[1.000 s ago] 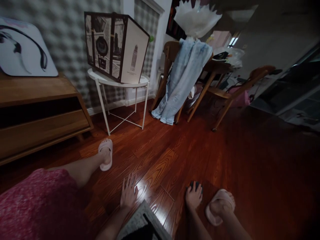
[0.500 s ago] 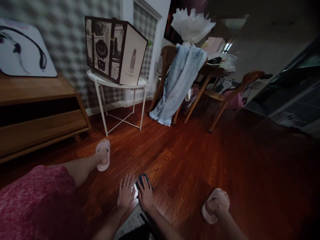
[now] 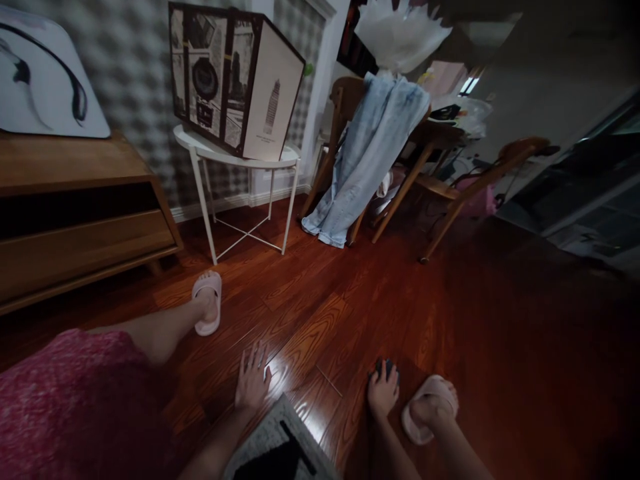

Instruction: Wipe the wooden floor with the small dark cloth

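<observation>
My left hand (image 3: 253, 380) is spread flat over the wooden floor (image 3: 330, 327), fingers apart and nothing seen in it. To the right, near a slippered foot, my right hand (image 3: 383, 393) has its fingers curled over a small dark flat thing (image 3: 393, 370) against the floor. The hand covers most of that thing, so its kind does not show. Between my forearms a grey piece with black shapes (image 3: 270, 427) reaches up from the bottom edge; I cannot tell what it is.
Pink slippers (image 3: 421, 430) are on both feet, one at each side. A white side table (image 3: 235, 159) carries a printed box (image 3: 215, 87). At left stands a wooden cabinet (image 3: 75, 170). Jeans (image 3: 360, 160) hang over a chair; another wooden chair (image 3: 460, 193) stands farther right.
My right hand has swept right across the floor with the dark thing, from beside the left hand to near the right slipper. My left hand stays put. The view has tilted slightly down.
</observation>
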Demonstrator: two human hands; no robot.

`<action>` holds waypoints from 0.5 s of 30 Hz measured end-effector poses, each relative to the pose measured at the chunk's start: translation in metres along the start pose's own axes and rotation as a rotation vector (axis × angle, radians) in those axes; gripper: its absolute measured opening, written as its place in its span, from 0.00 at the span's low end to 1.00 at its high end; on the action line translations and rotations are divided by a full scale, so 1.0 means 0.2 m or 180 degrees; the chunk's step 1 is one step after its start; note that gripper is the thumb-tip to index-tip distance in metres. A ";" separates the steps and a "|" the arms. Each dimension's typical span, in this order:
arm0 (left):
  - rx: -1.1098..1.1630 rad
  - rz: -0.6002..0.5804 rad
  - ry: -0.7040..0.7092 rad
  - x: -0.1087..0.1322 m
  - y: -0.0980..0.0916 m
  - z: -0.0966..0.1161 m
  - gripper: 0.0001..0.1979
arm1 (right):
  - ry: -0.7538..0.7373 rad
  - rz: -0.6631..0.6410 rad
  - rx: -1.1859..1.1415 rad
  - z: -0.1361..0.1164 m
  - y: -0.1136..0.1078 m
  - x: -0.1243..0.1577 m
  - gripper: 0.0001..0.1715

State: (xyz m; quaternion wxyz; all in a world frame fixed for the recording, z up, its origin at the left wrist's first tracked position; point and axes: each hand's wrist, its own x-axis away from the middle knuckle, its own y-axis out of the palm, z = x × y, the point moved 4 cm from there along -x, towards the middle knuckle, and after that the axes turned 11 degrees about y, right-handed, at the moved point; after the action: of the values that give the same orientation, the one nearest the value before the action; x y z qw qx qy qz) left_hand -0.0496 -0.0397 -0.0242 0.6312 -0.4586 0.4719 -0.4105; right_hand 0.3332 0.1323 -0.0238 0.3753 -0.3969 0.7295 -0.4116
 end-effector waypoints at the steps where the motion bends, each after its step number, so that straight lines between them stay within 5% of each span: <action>1: 0.0023 -0.0008 0.0007 0.00 -0.01 0.00 0.32 | 0.0181 0.0091 -0.0011 -0.03 0.00 0.06 0.39; 4: 0.0061 -0.0049 0.0000 0.00 -0.03 0.00 0.32 | 0.0132 0.0008 -0.0064 -0.26 0.04 0.29 0.38; 10: 0.0017 -0.0085 -0.0071 0.00 -0.06 0.02 0.31 | -0.1871 -0.1121 -0.0303 -0.82 0.17 0.78 0.33; 13: -0.0077 -0.0123 -0.0068 -0.01 -0.04 0.02 0.31 | -0.2859 -0.1505 -0.0429 -0.90 0.18 0.81 0.35; 15: -0.0115 -0.0156 -0.0055 -0.01 -0.03 0.01 0.31 | -0.3104 -0.1511 -0.0503 -0.83 0.16 0.68 0.35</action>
State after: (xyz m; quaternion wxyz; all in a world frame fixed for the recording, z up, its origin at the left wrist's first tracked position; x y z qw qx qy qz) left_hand -0.0478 -0.0383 -0.0182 0.6166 -0.4849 0.4624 -0.4133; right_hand 0.1255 0.0727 -0.0189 0.5358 -0.7224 0.3901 -0.1973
